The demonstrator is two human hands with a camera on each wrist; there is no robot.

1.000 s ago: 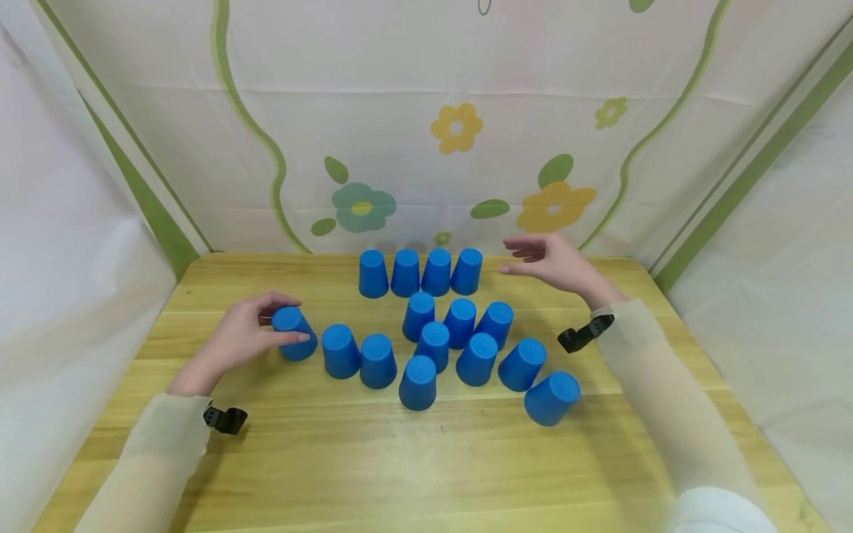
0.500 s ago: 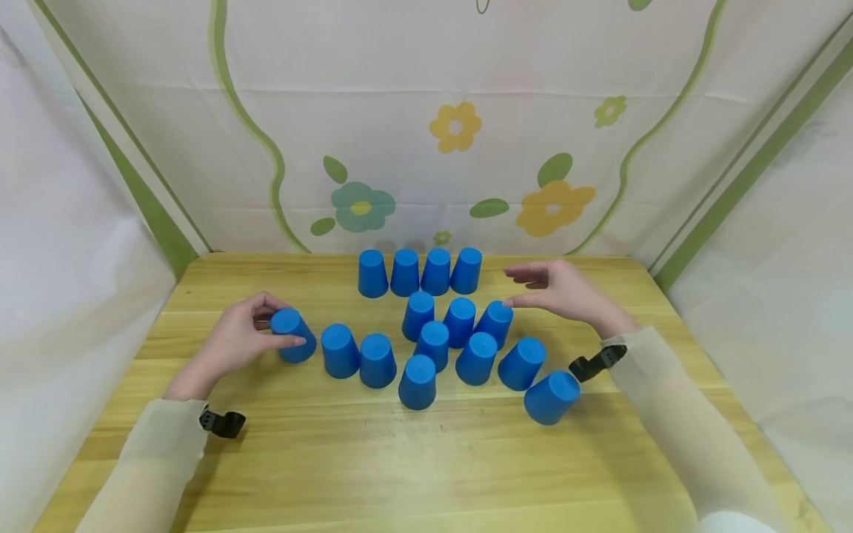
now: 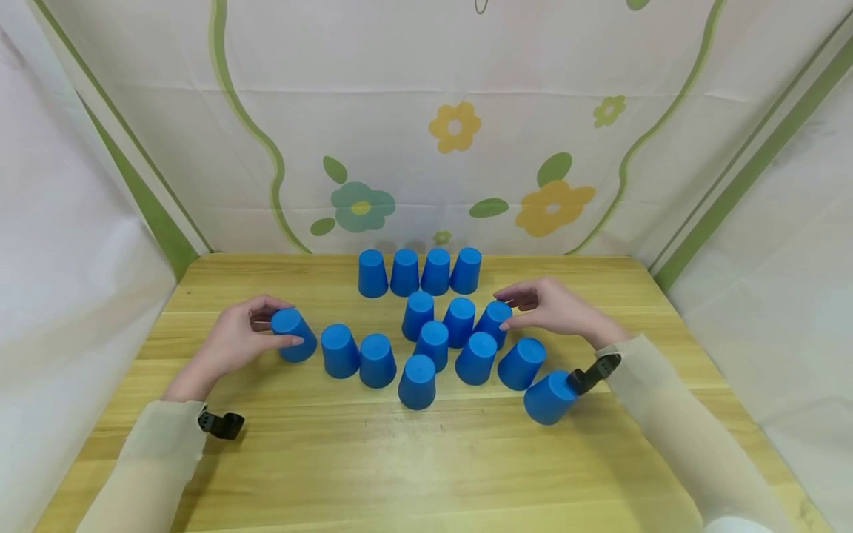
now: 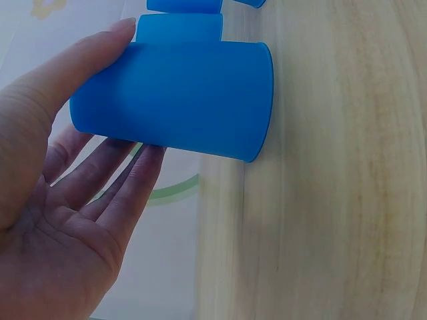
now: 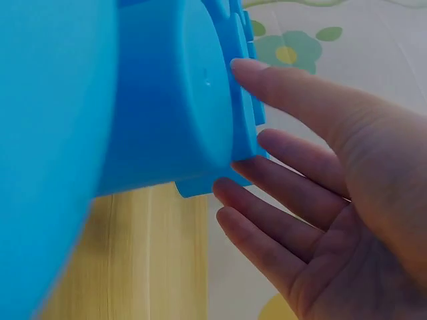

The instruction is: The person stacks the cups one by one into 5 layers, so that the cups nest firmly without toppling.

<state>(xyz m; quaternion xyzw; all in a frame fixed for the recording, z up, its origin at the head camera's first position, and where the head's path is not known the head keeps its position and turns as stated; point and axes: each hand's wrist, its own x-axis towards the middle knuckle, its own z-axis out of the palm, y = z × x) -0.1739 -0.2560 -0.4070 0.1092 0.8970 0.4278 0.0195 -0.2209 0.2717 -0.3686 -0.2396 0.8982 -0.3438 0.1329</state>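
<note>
Blue plastic cups stand upside down on the wooden table. At the left end, my left hand grips the outermost blue cup, thumb on its near side and fingers on its far side. The left wrist view shows this cup's smooth side between thumb and fingers. My right hand is around another blue cup on the right of the group, thumb at its near side and fingers behind. In the right wrist view a nearer cup partly hides it, so finger contact is hard to see.
Four-sided space: a flowered curtain hangs behind the wooden table. A row of several cups stands at the back. Other cups, such as the front one, stand close together. One cup sits under my right wrist camera.
My right hand has come down and toward me from beside the back row, then moved left onto the cup. The left hand keeps its grip, with barely any movement.
</note>
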